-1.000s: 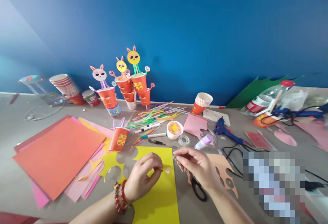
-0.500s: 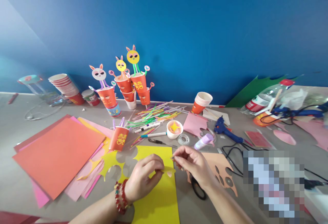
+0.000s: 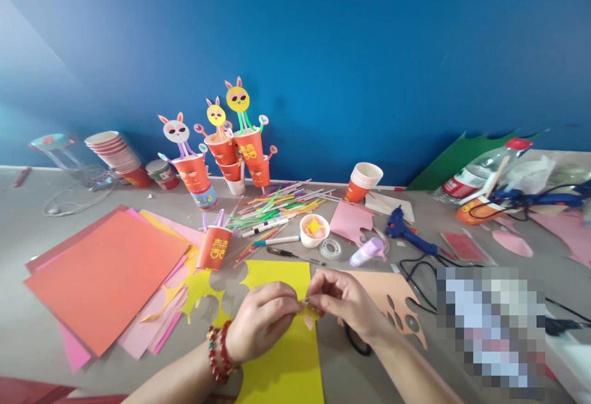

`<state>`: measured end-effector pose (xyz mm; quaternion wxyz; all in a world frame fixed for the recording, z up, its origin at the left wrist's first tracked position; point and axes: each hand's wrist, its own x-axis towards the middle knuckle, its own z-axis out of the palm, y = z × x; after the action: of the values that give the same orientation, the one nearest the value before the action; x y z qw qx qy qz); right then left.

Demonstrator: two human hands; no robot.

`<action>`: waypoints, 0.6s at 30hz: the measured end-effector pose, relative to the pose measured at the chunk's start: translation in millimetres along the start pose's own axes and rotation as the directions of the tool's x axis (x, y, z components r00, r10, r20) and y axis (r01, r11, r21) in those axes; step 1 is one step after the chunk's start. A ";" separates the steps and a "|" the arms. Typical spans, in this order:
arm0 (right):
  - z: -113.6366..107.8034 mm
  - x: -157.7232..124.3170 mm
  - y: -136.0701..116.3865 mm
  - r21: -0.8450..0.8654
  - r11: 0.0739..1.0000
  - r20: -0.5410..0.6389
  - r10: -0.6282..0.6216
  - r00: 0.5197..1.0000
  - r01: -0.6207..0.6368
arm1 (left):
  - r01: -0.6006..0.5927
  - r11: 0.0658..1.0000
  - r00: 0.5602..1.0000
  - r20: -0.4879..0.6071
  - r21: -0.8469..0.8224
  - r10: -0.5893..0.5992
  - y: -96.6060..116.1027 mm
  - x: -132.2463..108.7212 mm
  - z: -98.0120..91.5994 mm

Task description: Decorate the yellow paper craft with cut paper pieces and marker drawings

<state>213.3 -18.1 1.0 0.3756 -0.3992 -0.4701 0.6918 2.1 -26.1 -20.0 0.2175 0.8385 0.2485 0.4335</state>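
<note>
A small yellow paper cutout (image 3: 308, 311) with a pale pink pointed piece at its lower edge is pinched in my left hand (image 3: 268, 311), which wears red bead bracelets (image 3: 218, 353). The fingertips of my right hand (image 3: 344, 302) are closed at the cutout's other side. Something tiny and bluish shows at those tips, too small to name. Both hands are above a yellow paper sheet (image 3: 281, 370). Below my right hand, the black scissors handle (image 3: 357, 339) is partly hidden, beside a peach sheet with holes cut in it (image 3: 385, 287).
Bunny-faced cups (image 3: 191, 173) stand by the blue wall. Straws (image 3: 281, 204), a white cup of paper bits (image 3: 314, 238), tape (image 3: 331, 248) and a glue stick (image 3: 367, 252) lie ahead. At right are a blue glue gun (image 3: 409, 234) and cables; at left, coloured paper sheets (image 3: 111, 274).
My right hand has moved left, bringing its fingertips up to the yellow cutout. My left hand has shifted slightly right and still pinches it.
</note>
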 end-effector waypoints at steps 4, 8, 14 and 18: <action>-0.2 -0.6 -0.4 0.000 1.000 0.001 -0.004 1.000 0.004 | -0.004 1.000 1.000 -0.010 0.007 0.004 1.1 -0.4 -0.3; 0.0 -0.9 0.1 -0.067 0.996 -0.004 -0.051 0.999 0.050 | 0.008 1.000 1.000 -0.027 0.003 -0.007 3.5 1.7 -1.9; 0.0 -1.6 0.3 -0.218 0.962 0.005 -0.168 0.986 0.165 | -0.008 1.000 0.999 -0.032 -0.018 0.007 4.5 5.9 -2.4; -0.4 -3.3 -0.8 -0.309 0.928 0.024 -0.213 0.977 0.210 | -0.008 0.999 0.999 -0.042 -0.037 0.006 4.1 5.1 -1.4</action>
<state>215.1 -20.7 2.3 0.3828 -0.4037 -0.6111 0.5631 4.4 -25.9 -13.7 0.2262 0.8260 0.2421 0.4560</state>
